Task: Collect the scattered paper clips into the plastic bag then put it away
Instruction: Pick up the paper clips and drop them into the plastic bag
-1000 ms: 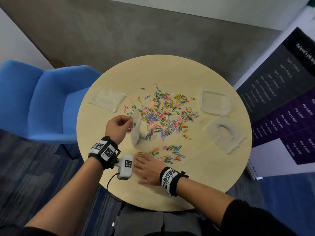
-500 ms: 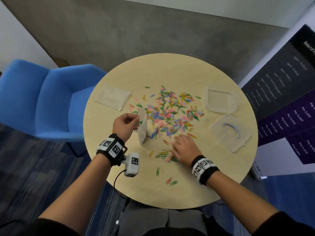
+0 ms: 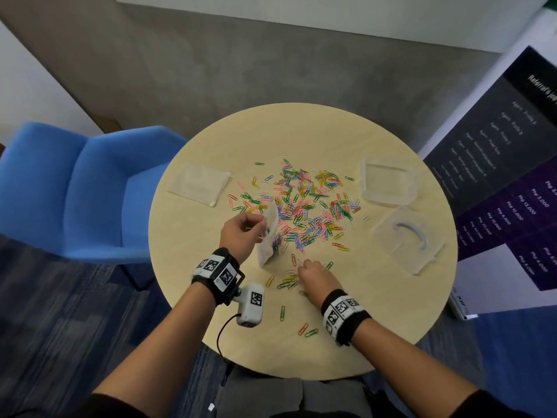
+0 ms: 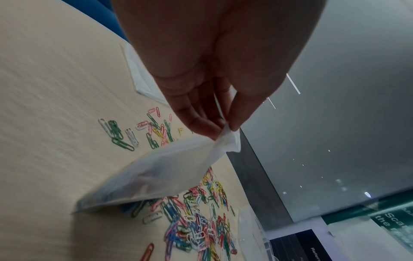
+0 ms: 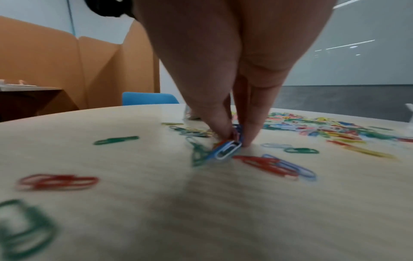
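We start at our right fingertips (image 5: 225, 129), which press down on the table (image 3: 301, 131) and close around a small bunch of paper clips (image 5: 226, 149), a blue and a white one sticking out toward the wrist camera. The right hand (image 3: 315, 279) sits low on the near part of the table, knuckles up, with a few loose clips just beside it and a green one and a red-and-green pair further toward the near edge.

Our left fingers (image 4: 201, 121) and thumb pinch the top edge of the plastic bag (image 4: 161, 174), holding it upright with its bottom corner resting on the tabletop. The left hand (image 3: 242, 233) hovers just left of the right hand, the bag (image 3: 269, 236) hanging between them. Some coloured clips show faintly through the bag's cloudy side.

Beyond the bag the main scatter of clips (image 3: 307, 206) covers the middle of the table, many colours mixed together. A flat clear bag (image 3: 199, 184) lies to the left of the scatter. To the right sit a clear plastic box (image 3: 388, 187) and, nearer us, a clear lid (image 3: 407, 238). A blue chair (image 3: 90, 188) stands at the table's left side, and a dark printed banner (image 3: 512, 176) stands on the right.
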